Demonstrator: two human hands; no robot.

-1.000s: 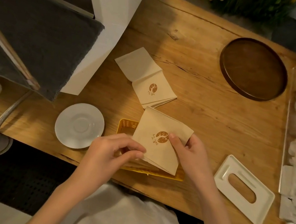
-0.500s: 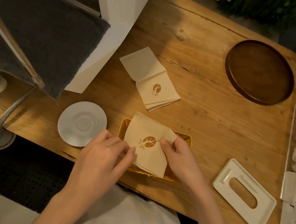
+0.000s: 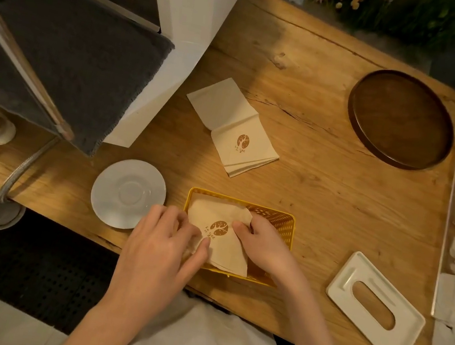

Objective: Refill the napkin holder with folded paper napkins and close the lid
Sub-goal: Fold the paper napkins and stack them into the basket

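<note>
Loading step: folded napkin (image 3: pixel 218 235) w/ brown logo being seated into yellow mesh holder (image 3: pixel 278 219) at near table edge. Napkin sits skewed, one corner hanging over holder's front rim, not flat yet. Left hand (image 3: pixel 160 248) curled, thumb + fingertips pinching napkin's left edge. Right hand (image 3: pixel 264 245) pinching napkin's upper right corner, fingers partly inside holder. Both closed on paper, neither spread.

Next, prob: square napkin to holder walls, press flat, let go, then fetch more from stack. Needs rotation so corners clear the rim.

Containers: holder has only this napkin visible; anything under it hidden, can't tell. Remaining napkin stack (image 3: pixel 234 128) lies on wood table (image 3: pixel 322 187) beyond holder, well apart, top sheet flipped open. White lid (image 3: pixel 374 307) w/ oval slot lies flat, right of holder, apart from it, so closing not started. Round brown tray (image 3: pixel 400 119) at far right empty. White saucer (image 3: pixel 127 193) left of holder empty.
</note>
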